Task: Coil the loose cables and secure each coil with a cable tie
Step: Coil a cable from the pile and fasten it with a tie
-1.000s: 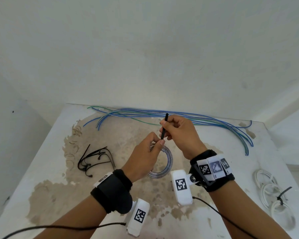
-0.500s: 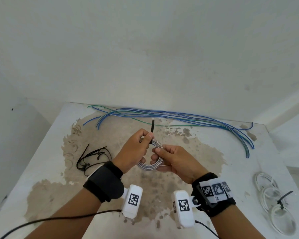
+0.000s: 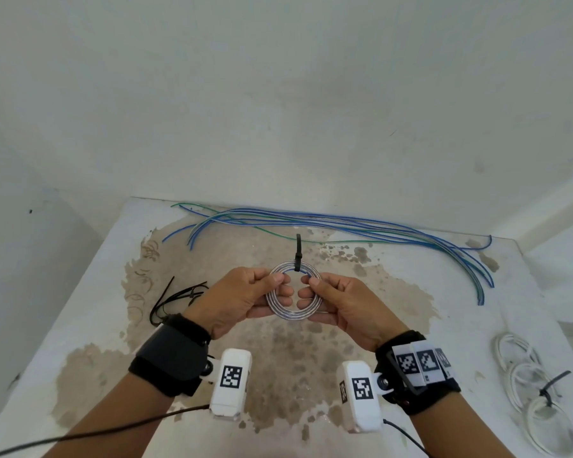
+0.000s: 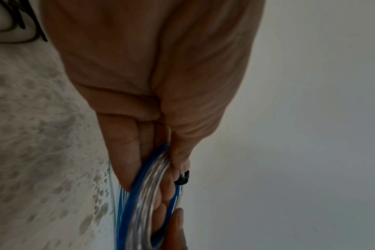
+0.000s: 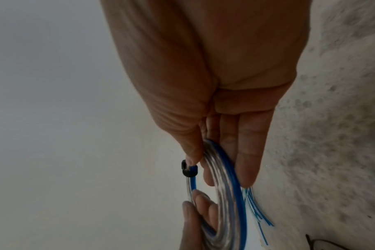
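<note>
A small coil of clear and blue cable (image 3: pixel 293 313) is held upright above the table between both hands. A black cable tie (image 3: pixel 297 253) is fastened round its top, its tail sticking up. My left hand (image 3: pixel 245 299) pinches the coil's left side, thumb in front and fingers behind. My right hand (image 3: pixel 341 300) pinches the right side the same way. In the left wrist view the coil (image 4: pixel 139 194) and the tie's head (image 4: pixel 181 179) show by the thumb. In the right wrist view the coil (image 5: pixel 227 194) and the tie's head (image 5: pixel 187 169) show too.
Several loose blue and green cables (image 3: pixel 344 226) lie along the table's far edge, curving down the right side. A bunch of black cable ties (image 3: pixel 176 297) lies at the left. White coils with a black tie (image 3: pixel 540 388) rest at the right edge of the stained table (image 3: pixel 90 325).
My right hand has let go of the tie's tail and come down to grip the coil's right side. The coil now stands upright, facing me, held by both hands with the tie at its top.
</note>
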Motion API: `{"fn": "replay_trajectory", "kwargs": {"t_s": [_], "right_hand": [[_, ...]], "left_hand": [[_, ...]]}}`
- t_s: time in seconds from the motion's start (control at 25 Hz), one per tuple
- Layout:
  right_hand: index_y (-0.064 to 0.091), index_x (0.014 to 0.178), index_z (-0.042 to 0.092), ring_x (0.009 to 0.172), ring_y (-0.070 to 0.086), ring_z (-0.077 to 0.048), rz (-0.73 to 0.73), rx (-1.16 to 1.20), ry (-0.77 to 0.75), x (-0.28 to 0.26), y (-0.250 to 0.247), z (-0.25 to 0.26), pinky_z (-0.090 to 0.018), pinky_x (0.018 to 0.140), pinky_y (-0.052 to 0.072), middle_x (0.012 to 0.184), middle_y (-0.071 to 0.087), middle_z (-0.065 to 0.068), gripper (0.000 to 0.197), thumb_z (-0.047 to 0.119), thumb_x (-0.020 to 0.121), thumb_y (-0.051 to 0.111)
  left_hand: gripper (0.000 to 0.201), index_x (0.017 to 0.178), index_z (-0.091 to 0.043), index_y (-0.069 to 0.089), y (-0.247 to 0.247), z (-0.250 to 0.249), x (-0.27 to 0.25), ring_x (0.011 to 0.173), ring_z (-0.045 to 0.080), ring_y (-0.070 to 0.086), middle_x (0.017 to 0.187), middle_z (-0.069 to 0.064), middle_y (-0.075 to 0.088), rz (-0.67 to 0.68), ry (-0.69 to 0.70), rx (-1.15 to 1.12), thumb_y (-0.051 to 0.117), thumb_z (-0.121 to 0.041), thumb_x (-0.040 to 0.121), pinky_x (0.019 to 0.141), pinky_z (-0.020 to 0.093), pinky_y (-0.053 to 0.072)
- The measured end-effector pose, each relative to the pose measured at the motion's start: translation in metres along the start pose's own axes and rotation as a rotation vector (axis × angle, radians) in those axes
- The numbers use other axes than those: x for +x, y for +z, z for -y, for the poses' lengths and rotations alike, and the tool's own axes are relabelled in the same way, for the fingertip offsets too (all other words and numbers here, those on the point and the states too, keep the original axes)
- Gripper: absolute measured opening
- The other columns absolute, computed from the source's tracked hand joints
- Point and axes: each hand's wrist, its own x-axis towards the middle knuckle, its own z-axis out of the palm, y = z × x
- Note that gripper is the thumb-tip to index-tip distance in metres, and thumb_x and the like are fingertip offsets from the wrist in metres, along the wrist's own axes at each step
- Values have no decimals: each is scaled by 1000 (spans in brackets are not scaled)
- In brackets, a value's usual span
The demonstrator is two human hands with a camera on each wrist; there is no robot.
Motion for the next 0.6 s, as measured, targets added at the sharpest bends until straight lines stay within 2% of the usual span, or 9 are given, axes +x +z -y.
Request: {"fn": "replay_trajectory", "kwargs": {"t_s": [0.2, 0.44, 0.52, 0.6], "right_hand": [[70, 115, 8, 76, 75, -14, -2, 18, -21, 0, -2, 1, -26, 70, 63, 93, 76, -8, 21, 18, 99, 60], [70, 115, 10, 78, 74, -15, -15, -7, -25, 2, -3, 0, -28, 73, 63, 94, 76, -6, 20, 18, 100, 60], [70, 115, 10, 78, 74, -15, 3, -11, -27, -1, -4, 0, -29, 76, 63, 93, 75, -6, 20, 18, 100, 59], [70, 113, 10, 79, 73, -15, 29, -3, -19, -3, -6, 1, -32, 78, 62, 92, 74, -6, 19, 18, 100, 59]], "left_hand": [[26, 115, -7, 67, 6, 0, 1, 84, 14, 72, 91, 3, 74, -8, 25, -24, 53, -25, 102, 78, 29, 59], [23, 113, -10, 67, 12, 3, 0, 85, 14, 73, 91, 2, 73, -52, 63, 79, 52, -23, 103, 78, 28, 59], [25, 113, -10, 68, 9, 1, -2, 87, 16, 72, 94, 4, 73, -19, 35, 80, 52, -26, 103, 81, 31, 59], [34, 116, -12, 69, 6, -3, -3, 94, 22, 72, 105, 8, 75, 34, -16, 40, 53, -38, 100, 88, 37, 59]]}}
